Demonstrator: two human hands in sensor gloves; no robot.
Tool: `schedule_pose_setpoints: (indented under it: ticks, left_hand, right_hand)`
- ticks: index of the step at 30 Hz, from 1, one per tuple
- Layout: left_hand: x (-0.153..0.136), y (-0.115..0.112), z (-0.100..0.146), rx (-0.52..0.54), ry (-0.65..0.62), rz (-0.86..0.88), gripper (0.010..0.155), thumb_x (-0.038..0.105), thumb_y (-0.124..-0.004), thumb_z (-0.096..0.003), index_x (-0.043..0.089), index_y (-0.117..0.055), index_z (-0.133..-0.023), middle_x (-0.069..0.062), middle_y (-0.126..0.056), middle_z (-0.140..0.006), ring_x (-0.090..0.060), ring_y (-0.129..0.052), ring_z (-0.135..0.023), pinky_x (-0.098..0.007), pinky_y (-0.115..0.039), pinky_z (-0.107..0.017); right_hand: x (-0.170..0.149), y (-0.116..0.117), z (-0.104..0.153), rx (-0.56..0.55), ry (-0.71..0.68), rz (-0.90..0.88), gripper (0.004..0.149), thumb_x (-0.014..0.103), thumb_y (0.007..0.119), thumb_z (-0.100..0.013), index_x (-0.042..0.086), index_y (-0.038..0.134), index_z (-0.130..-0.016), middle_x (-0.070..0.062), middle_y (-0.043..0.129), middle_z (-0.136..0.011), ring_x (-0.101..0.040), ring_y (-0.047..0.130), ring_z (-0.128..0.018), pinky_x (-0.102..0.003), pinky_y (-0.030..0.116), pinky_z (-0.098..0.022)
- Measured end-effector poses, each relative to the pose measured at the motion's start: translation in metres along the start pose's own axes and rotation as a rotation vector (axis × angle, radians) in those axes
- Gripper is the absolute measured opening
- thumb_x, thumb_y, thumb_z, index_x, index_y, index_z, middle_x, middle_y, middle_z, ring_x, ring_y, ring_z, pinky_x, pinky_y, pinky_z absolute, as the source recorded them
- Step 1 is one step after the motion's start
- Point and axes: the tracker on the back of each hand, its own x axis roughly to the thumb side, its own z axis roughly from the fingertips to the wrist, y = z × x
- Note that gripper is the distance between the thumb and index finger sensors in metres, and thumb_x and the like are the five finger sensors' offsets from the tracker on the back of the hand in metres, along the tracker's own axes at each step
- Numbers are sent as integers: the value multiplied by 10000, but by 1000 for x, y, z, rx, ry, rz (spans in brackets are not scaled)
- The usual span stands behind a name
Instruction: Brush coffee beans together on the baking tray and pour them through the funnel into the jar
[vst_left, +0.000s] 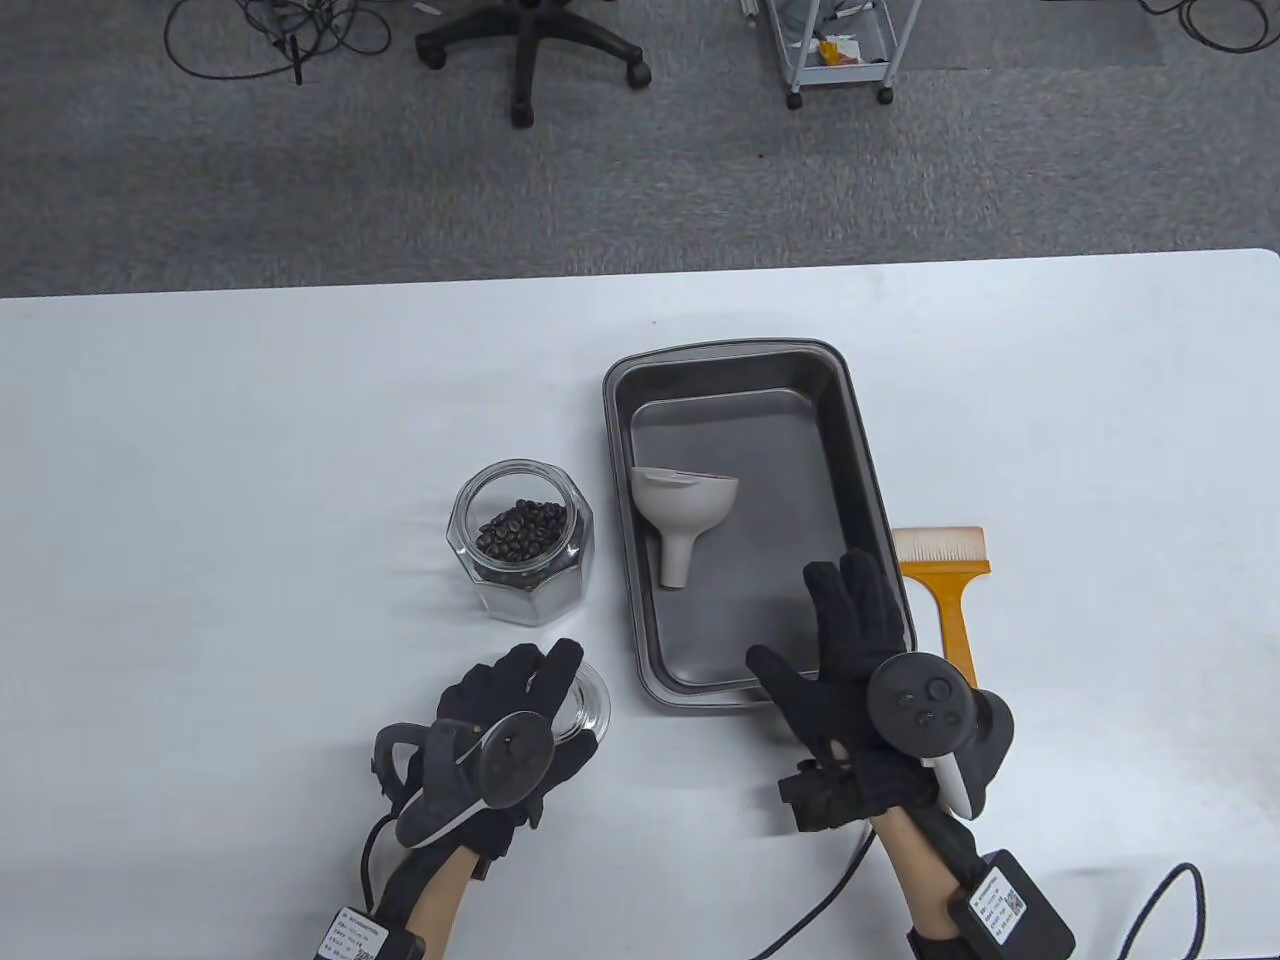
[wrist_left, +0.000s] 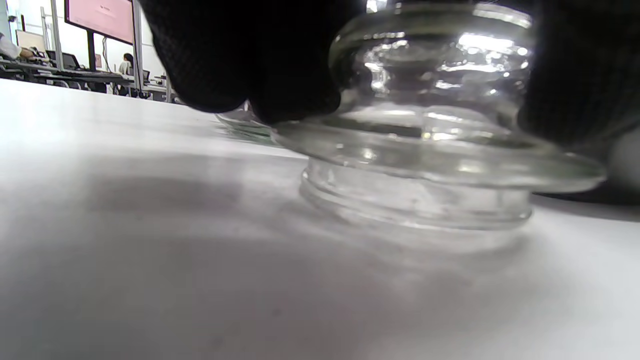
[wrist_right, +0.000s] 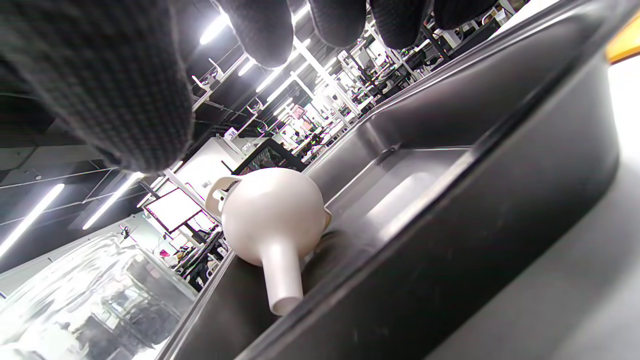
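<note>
Glass lid (wrist_left: 425, 130) — gripped at its knob by the left hand (vst_left: 500, 735), standing on the table (vst_left: 250, 420); judged heavy, slick, breakable. Right hand (vst_left: 850, 680) spread, holding nothing, over the baking tray (vst_left: 860, 440), where the funnel (vst_left: 685, 505) lies — light, rigid. Jar (vst_left: 522, 545), beans inside, stands left of the tray.

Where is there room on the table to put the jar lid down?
Bare table spreads left of the jar, and more right of the brush. It's crowded between jar and baking tray, and near both hands.
</note>
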Motion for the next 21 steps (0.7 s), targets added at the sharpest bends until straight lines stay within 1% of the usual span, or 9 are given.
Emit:
schedule_pose_setpoints:
  ticks: [5,14,21]
  left_hand:
    - [-2,6,3,18,0,8,838,732,-928,-335,434,-610,-1050,-19,-801,-1076,-236,-923,-765,-483,-800,-665]
    - [-14,20,8,75,59,53,840,743,-925,-326,431,-624,-1046,-29,-813,-1061,-223,-937,-727,-477,-812,-650]
    - [-12,26,13,63,65,66,851,750,-929,-311,432,-630,-1041,-28,-820,-1053,-212,-950,-714,-469,-823,-643]
  right_hand:
    - [0,0,0,-2,1,-6,865,615,916,-367,268,508,-1045,-150,421,-1162,-464,504,-1036,-622,489,-732]
    - [0,-2,-1,-6,-4,-32,863,615,915,-367,269,508,-1044,-151,425,-1160,-468,515,-1032,-620,489,-732]
    - [-8,-6,-5,-8,30,-68,856,610,915,-370,264,514,-1043,-151,433,-1158,-464,524,-1029,-616,485,-733]
